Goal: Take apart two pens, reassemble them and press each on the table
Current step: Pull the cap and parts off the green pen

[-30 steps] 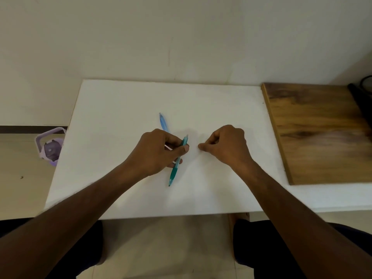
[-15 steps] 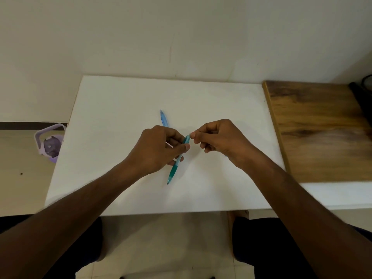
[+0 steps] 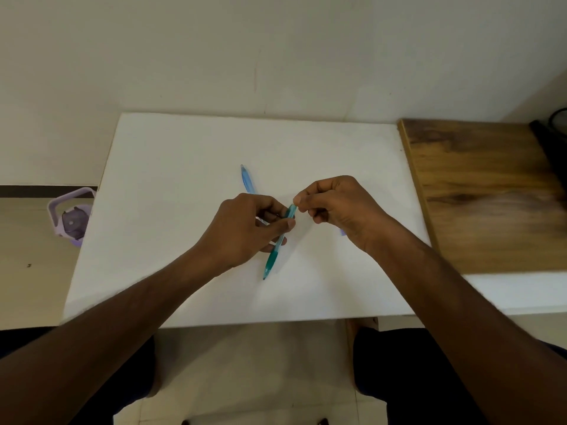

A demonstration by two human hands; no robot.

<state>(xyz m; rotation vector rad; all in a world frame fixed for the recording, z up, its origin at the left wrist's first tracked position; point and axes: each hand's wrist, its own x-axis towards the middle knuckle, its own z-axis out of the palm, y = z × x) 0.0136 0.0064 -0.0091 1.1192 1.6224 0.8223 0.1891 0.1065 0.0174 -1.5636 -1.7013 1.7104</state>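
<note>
My left hand (image 3: pixel 245 228) grips a teal-green pen (image 3: pixel 274 254) around its upper barrel, tip pointing down toward me just above the white table (image 3: pixel 171 167). My right hand (image 3: pixel 334 207) pinches the pen's top end between thumb and forefinger. A blue pen (image 3: pixel 248 179) lies flat on the table behind my left hand, its near end hidden by my fingers. A small blue piece (image 3: pixel 343 232) peeks out from under my right wrist.
A wooden board (image 3: pixel 484 191) lies at the table's right side. A lilac container (image 3: pixel 71 216) stands on the floor to the left. A dark object (image 3: pixel 552 136) sits at the far right edge. My knees are below the table's near edge.
My right hand moved left from the table surface to the top of the teal pen and now pinches it. My left hand kept its hold on the pen.
</note>
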